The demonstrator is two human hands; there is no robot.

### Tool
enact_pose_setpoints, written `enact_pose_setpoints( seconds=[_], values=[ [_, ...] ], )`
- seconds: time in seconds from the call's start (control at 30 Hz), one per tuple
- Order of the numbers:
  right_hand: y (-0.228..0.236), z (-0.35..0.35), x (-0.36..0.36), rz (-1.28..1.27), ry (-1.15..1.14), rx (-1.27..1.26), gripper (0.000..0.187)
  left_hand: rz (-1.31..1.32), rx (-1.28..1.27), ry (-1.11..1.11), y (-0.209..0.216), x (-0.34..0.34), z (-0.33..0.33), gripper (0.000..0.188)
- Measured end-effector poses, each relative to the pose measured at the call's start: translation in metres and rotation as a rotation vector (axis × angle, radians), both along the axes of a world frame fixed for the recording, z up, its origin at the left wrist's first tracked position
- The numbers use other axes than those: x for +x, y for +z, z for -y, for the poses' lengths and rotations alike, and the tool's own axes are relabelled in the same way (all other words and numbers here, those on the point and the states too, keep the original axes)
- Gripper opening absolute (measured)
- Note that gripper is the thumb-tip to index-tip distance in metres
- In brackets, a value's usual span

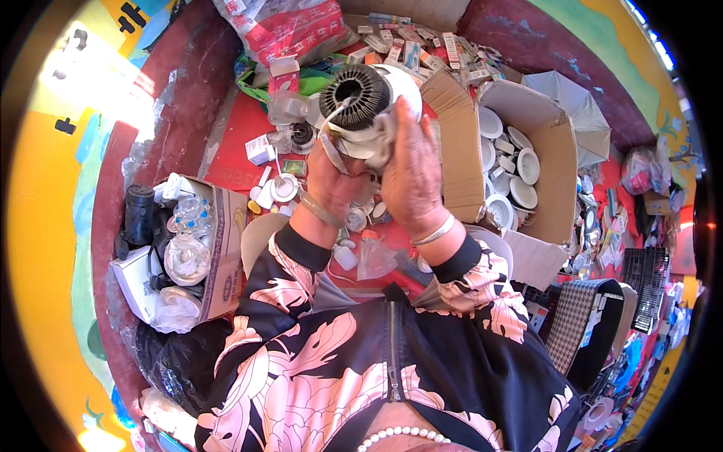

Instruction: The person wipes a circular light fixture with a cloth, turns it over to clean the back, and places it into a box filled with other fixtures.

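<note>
In front of my chest, both hands hold up a round white downlight [407, 89] with a black finned heat sink [355, 96]. My left hand [332, 179] grips it from below, its fingers partly hidden behind pale crumpled material [370, 142] that looks like a cloth. My right hand [413, 169] presses along the right side, fingers pointing up against the white housing. A thin white cable [337, 114] hangs over the heat sink. Beneath the hands lie small white ring-shaped lamp parts [284, 187] and a clear plastic bag [376, 260].
To the right, an open cardboard box [553, 184] holds several white round downlights [523, 193]. Another carton [227, 248] with plastic-wrapped items stands at left. Small packets [413, 54] pile up at the back, beside a red and white bag [290, 30]. A grey umbrella-like cover [578, 113] leans behind the box.
</note>
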State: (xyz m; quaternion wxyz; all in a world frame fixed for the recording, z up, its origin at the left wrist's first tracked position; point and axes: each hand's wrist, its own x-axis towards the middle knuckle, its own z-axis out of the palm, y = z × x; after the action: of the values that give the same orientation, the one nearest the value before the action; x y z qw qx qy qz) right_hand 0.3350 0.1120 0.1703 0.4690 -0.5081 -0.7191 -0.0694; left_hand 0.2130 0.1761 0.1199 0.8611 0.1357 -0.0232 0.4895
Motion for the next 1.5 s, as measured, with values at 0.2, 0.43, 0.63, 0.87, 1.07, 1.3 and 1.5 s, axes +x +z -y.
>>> enact_pose_setpoints(
  seconds=[0.2,0.43,0.63,0.87,1.07,1.3,1.5],
  values=[
    [0.018,-0.011,0.038,-0.358,-0.026,-0.038,0.045,-0.276,-0.054,-0.002,0.020,0.007,0.022,0.039],
    [0.016,0.001,0.025,-0.355,0.014,0.031,0.025,-0.256,-0.185,0.092,0.002,0.013,0.009,0.034],
    [0.014,0.010,0.008,-0.053,0.046,0.081,0.023,-0.841,0.595,0.578,0.004,0.003,0.016,0.036],
    [0.021,-0.002,0.036,-0.318,-0.121,0.061,0.018,-0.520,0.204,0.208,0.010,-0.006,0.014,0.037],
    [0.018,-0.006,0.043,-0.378,-0.093,0.066,0.018,-0.337,-0.003,0.119,0.007,0.002,0.012,0.040],
    [0.026,0.005,0.038,-0.259,0.322,-0.251,0.017,-0.014,0.025,0.024,0.005,-0.010,-0.005,0.034],
    [0.048,0.008,0.086,-0.222,0.332,-0.558,0.017,-0.205,-0.196,0.243,0.018,-0.020,-0.003,0.032]
  ],
)
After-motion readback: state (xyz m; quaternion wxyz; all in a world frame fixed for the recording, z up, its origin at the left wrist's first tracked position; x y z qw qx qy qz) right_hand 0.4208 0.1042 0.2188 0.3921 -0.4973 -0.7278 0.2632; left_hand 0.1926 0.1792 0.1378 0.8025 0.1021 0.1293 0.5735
